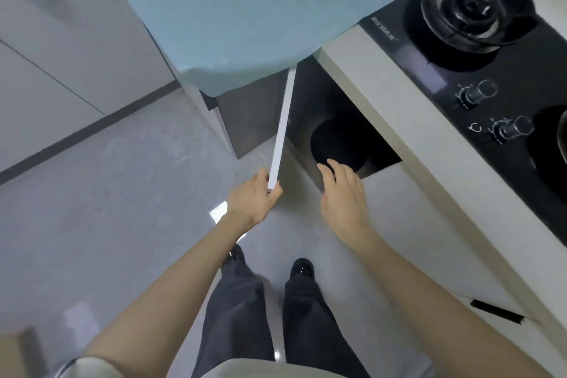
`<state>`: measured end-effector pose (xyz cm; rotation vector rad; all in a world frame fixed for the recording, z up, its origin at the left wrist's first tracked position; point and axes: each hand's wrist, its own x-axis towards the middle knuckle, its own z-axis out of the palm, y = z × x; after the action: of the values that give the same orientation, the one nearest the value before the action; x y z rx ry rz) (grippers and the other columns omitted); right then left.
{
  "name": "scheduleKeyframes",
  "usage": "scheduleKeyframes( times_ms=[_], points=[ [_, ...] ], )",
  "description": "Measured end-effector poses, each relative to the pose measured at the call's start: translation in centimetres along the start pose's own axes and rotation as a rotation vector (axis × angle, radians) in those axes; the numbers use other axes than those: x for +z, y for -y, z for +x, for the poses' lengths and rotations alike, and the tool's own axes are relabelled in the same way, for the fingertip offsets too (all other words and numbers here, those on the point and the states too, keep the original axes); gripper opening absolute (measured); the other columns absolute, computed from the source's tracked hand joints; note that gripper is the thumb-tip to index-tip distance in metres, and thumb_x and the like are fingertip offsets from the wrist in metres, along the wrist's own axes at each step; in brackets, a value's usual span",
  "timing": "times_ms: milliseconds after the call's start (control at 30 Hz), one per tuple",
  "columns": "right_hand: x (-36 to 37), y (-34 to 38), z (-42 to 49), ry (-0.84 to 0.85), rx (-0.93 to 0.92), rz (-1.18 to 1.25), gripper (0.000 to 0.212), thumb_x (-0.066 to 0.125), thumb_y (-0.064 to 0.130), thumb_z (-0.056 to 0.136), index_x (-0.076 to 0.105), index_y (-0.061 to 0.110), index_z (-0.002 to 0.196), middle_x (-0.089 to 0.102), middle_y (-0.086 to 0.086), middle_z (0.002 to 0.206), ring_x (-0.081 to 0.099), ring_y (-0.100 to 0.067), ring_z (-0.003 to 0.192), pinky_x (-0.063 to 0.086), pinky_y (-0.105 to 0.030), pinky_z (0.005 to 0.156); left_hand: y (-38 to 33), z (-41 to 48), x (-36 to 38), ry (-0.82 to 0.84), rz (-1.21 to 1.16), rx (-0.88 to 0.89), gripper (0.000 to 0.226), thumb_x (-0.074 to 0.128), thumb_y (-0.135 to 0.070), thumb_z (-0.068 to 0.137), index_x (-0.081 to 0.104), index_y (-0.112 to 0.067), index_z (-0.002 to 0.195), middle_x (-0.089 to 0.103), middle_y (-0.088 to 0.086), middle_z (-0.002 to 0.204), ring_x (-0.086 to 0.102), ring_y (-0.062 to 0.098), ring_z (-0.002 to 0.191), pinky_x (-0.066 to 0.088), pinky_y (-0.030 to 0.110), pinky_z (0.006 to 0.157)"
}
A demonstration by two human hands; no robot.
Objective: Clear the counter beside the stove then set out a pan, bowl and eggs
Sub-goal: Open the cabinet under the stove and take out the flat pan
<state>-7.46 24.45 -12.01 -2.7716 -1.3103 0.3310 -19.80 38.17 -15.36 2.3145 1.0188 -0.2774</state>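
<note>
Cabinet under the bench standing open, one hand on the door and the other at the pan

The left hand (254,196) grips the lower corner of the white cabinet door (282,126), fingers curled round its edge. The right hand (343,196) is relaxed and holds nothing, its fingertips just at the near rim of a dark round pan (337,141) inside the cabinet; contact cannot be told. Above, a blue sheet (245,9) overhangs the pale bench (368,77), beside the black stove (460,70) with its burner (472,6) and two knobs (477,93).
</note>
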Motion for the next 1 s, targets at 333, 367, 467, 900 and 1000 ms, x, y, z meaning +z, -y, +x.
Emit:
scheduleKeyframes(
  times_ms=[333, 367, 467, 900, 1000],
  points=[
    [1.4, 10.4, 6.2, 0.045, 0.151, 0.097, 0.061, 0.056, 0.014, 0.087, 0.034, 0.018, 0.144, 0.039, -0.003, 0.145, 0.038, -0.025, 0.129, 0.042, -0.041, 0.096, 12.5, 2.7, -7.9, -0.191, 0.049, -0.019, 0.025, 0.025, -0.031, 0.103, 0.04, -0.012, 0.106, 0.053, 0.009, 0.09, 0.05, 0.031, 0.067, 0.037, 0.034, 0.057],
    [1.5, 10.9, 6.7, 0.046, 0.164, 0.1, 0.061, 0.057, 0.015, 0.087, 0.033, 0.019, 0.144, 0.039, -0.002, 0.146, 0.039, -0.025, 0.129, 0.043, -0.041, 0.096, 13.2, 3.3, -8.6, -0.204, 0.047, -0.027, 0.025, 0.025, -0.032, 0.103, 0.04, -0.012, 0.105, 0.051, 0.008, 0.089, 0.051, 0.032, 0.069, 0.039, 0.034, 0.057],
    [1.8, 12.5, 8.4, 0.051, 0.184, 0.115, 0.061, 0.058, 0.016, 0.088, 0.032, 0.02, 0.143, 0.039, -0.002, 0.145, 0.039, -0.024, 0.129, 0.044, -0.04, 0.096, 15.2, 5.0, -10.6, -0.226, 0.0, -0.076, 0.026, 0.027, -0.029, 0.104, 0.042, -0.008, 0.106, 0.048, 0.008, 0.096, 0.052, 0.036, 0.073, 0.042, 0.038, 0.061],
    [3.1, 14.7, 10.9, 0.038, 0.233, 0.259, 0.057, 0.057, 0.014, 0.088, 0.036, 0.017, 0.142, 0.041, -0.005, 0.142, 0.04, -0.025, 0.124, 0.049, -0.041, 0.088, 17.0, 8.6, -14.3, -0.409, -0.277, -0.179, 0.025, 0.034, -0.014, 0.1, 0.048, -0.003, 0.118, 0.047, 0.015, 0.118, 0.053, 0.036, 0.091, 0.045, 0.043, 0.076],
    [4.0, 14.5, 10.7, 0.045, 0.253, 0.28, 0.057, 0.057, 0.013, 0.088, 0.036, 0.017, 0.141, 0.04, -0.005, 0.143, 0.039, -0.025, 0.126, 0.048, -0.04, 0.091, 16.9, 7.1, -12.9, -0.495, -0.346, -0.087, 0.035, 0.038, -0.009, 0.096, 0.044, -0.012, 0.13, 0.041, 0.006, 0.129, 0.055, 0.024, 0.093, 0.048, 0.036, 0.073]
  ],
)
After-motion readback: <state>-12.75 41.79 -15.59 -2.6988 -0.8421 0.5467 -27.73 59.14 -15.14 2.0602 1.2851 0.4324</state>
